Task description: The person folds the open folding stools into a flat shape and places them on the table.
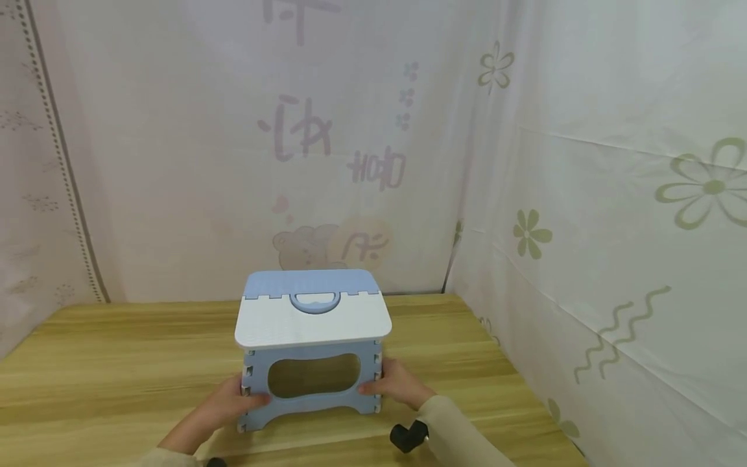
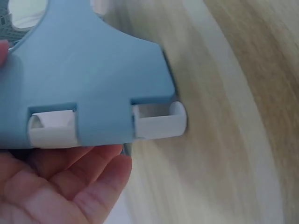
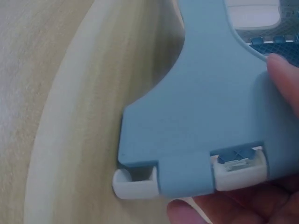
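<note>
A blue and white folding step stool (image 1: 315, 327) stands unfolded on the table, its white and blue top facing up with a handle cutout in the middle. My left hand (image 1: 224, 405) grips the left edge of its front leg panel, thumb across the blue face and the other fingers behind the hinged side. On the opposite edge my right hand (image 1: 403, 384) holds the panel the same way, thumb on the front. Both wrist views show the blue panel (image 2: 88, 70) with white hinge pieces (image 3: 240, 172) along its edge and fingers curled beneath.
The wood-grain table (image 1: 134, 350) extends to both sides of the stool. A pale printed cloth (image 1: 192, 162) hangs behind it, and another cloth with green flowers (image 1: 613, 259) runs along the right side. A black wrist mount (image 1: 408, 436) sits by the right sleeve.
</note>
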Demonstrator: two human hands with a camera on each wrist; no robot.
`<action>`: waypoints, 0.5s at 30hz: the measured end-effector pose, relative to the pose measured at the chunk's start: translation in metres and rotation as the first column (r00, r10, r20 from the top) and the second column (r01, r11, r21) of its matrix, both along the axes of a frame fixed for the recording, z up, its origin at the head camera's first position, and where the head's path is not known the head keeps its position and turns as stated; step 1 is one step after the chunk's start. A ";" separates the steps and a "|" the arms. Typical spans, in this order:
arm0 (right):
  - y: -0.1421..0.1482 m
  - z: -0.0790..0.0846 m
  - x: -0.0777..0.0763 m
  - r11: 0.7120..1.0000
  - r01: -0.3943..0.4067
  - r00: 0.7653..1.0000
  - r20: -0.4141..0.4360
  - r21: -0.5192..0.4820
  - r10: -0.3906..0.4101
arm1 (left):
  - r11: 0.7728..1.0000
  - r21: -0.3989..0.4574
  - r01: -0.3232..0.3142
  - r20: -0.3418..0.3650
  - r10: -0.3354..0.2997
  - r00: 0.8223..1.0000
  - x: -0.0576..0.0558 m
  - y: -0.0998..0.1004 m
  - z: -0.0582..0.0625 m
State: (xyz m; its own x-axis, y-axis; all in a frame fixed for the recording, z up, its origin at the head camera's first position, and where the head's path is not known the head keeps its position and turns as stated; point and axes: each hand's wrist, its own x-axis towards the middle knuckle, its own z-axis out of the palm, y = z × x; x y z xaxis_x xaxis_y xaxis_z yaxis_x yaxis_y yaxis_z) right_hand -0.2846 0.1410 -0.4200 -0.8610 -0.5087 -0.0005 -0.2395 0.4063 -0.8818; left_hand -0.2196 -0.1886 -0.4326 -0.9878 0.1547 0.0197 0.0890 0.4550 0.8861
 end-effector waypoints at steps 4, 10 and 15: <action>-0.002 -0.004 0.000 0.999 -0.003 1.000 -0.016 -0.034 0.002 | 0.998 -0.052 -0.024 -0.040 0.022 0.999 -0.003 0.001 -0.005; -0.001 -0.012 -0.004 0.999 -0.041 0.995 -0.097 -0.033 0.037 | 0.993 -0.116 -0.009 -0.113 -0.004 0.994 -0.005 0.000 -0.007; -0.002 -0.013 -0.005 1.000 -0.029 0.993 -0.114 -0.009 0.028 | 0.990 -0.135 -0.025 -0.133 0.006 0.991 -0.004 0.001 -0.006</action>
State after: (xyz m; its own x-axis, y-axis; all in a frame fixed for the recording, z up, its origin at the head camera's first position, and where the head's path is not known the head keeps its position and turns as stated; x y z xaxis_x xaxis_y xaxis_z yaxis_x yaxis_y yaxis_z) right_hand -0.2896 0.1386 -0.4332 -0.8402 -0.5327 0.1017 -0.3498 0.3890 -0.8523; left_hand -0.2235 -0.1877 -0.4388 -0.9802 0.1497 0.1300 0.1931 0.5731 0.7964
